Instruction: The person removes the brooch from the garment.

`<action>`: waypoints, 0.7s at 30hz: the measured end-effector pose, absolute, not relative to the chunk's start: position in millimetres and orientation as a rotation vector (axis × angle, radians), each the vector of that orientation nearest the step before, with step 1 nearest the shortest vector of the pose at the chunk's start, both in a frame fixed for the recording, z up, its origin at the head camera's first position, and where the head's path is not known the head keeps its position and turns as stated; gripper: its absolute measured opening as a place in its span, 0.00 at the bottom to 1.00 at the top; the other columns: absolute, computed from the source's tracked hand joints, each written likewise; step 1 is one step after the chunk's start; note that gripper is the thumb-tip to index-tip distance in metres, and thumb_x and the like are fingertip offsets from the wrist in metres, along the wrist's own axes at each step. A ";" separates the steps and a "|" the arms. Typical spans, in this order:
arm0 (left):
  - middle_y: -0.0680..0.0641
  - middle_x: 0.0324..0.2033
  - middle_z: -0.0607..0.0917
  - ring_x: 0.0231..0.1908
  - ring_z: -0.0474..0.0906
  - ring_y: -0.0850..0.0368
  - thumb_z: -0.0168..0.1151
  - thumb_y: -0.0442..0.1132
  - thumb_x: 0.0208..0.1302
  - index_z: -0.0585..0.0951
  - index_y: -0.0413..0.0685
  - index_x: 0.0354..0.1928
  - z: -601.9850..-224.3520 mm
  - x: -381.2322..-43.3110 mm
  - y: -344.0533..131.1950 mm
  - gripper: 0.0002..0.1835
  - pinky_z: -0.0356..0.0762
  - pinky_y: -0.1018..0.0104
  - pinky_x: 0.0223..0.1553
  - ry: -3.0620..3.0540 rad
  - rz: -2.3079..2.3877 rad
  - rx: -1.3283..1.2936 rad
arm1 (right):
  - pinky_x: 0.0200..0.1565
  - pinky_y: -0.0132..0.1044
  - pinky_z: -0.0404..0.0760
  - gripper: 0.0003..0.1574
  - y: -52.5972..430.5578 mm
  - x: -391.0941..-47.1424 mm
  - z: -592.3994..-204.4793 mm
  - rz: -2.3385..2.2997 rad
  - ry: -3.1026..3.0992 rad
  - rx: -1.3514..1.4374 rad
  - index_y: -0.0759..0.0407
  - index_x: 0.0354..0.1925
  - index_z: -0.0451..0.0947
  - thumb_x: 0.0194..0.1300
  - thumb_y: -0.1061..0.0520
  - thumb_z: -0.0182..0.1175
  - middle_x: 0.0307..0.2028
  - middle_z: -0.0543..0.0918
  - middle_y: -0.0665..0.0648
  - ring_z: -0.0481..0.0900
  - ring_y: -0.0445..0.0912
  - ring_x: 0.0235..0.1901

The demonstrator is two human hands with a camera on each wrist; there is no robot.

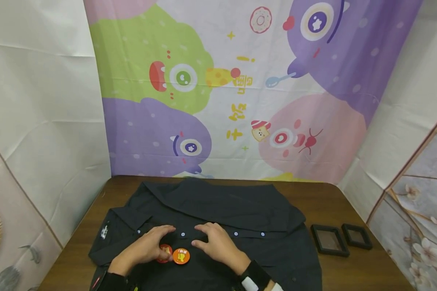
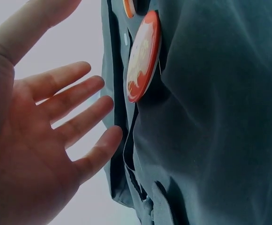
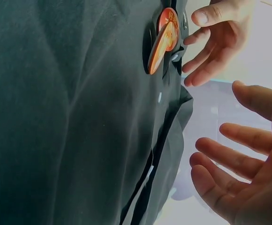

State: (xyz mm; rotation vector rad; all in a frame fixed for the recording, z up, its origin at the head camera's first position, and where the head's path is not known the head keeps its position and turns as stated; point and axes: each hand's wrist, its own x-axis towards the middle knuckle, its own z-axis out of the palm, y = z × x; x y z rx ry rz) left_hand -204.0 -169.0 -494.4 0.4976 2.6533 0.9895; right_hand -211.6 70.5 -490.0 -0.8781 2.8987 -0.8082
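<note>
A dark button-up shirt [image 1: 218, 210] lies spread on the brown table, a row of small pale buttons across it. Two round pin badges sit side by side on the cloth: a red badge [image 1: 166, 247] and an orange badge [image 1: 181, 256] with a yellow figure. My left hand [image 1: 147, 246] hovers by the red badge, partly covering it in the head view; the left wrist view shows its fingers [image 2: 82, 124] spread and holding nothing. To the right of the orange badge [image 3: 158, 50], my right hand [image 1: 220, 247] is held over the shirt, fingers apart and nothing in them.
Two dark square frames, a larger frame [image 1: 316, 239] and a smaller frame [image 1: 346, 235], lie on the table [image 1: 375, 270] right of the shirt. Behind the table hangs a cartoon-printed cloth [image 1: 222, 149], with pale curtains on both sides.
</note>
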 end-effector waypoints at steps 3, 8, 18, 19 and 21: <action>0.37 0.60 0.71 0.60 0.62 0.38 0.75 0.44 0.39 0.71 0.42 0.59 -495.4 -204.0 -168.4 0.41 0.62 0.33 0.56 2.645 0.987 0.504 | 0.52 0.47 0.76 0.29 69.0 -212.0 -490.9 -0.808 2.898 -0.876 0.55 0.54 0.76 0.59 0.42 0.61 0.48 0.81 0.54 0.75 0.48 0.49; 0.38 0.61 0.71 0.61 0.62 0.38 0.76 0.44 0.38 0.71 0.41 0.59 -497.3 -204.1 -167.0 0.42 0.61 0.32 0.56 2.641 0.970 0.493 | 0.51 0.46 0.76 0.29 67.6 -212.4 -493.5 -0.794 2.893 -0.880 0.54 0.54 0.76 0.58 0.42 0.61 0.46 0.81 0.54 0.75 0.47 0.48; 0.37 0.61 0.69 0.61 0.61 0.36 0.77 0.47 0.35 0.72 0.39 0.58 -498.0 -202.0 -163.5 0.43 0.59 0.28 0.55 2.682 0.889 0.516 | 0.50 0.44 0.77 0.29 64.3 -210.2 -497.6 -0.796 2.868 -0.910 0.55 0.54 0.76 0.58 0.42 0.62 0.47 0.82 0.53 0.75 0.46 0.46; 0.37 0.61 0.70 0.61 0.61 0.36 0.77 0.47 0.35 0.72 0.39 0.58 -498.2 -201.7 -163.2 0.43 0.57 0.27 0.55 2.681 0.886 0.521 | 0.49 0.44 0.77 0.29 63.9 -209.8 -498.1 -0.791 2.867 -0.911 0.55 0.54 0.76 0.58 0.43 0.62 0.47 0.81 0.54 0.75 0.46 0.46; 0.38 0.61 0.70 0.61 0.61 0.37 0.77 0.47 0.35 0.72 0.40 0.58 -498.9 -201.2 -162.8 0.43 0.56 0.25 0.54 2.677 0.879 0.531 | 0.49 0.43 0.77 0.29 62.7 -208.8 -499.2 -0.784 2.861 -0.916 0.55 0.54 0.76 0.58 0.43 0.62 0.45 0.81 0.54 0.75 0.45 0.45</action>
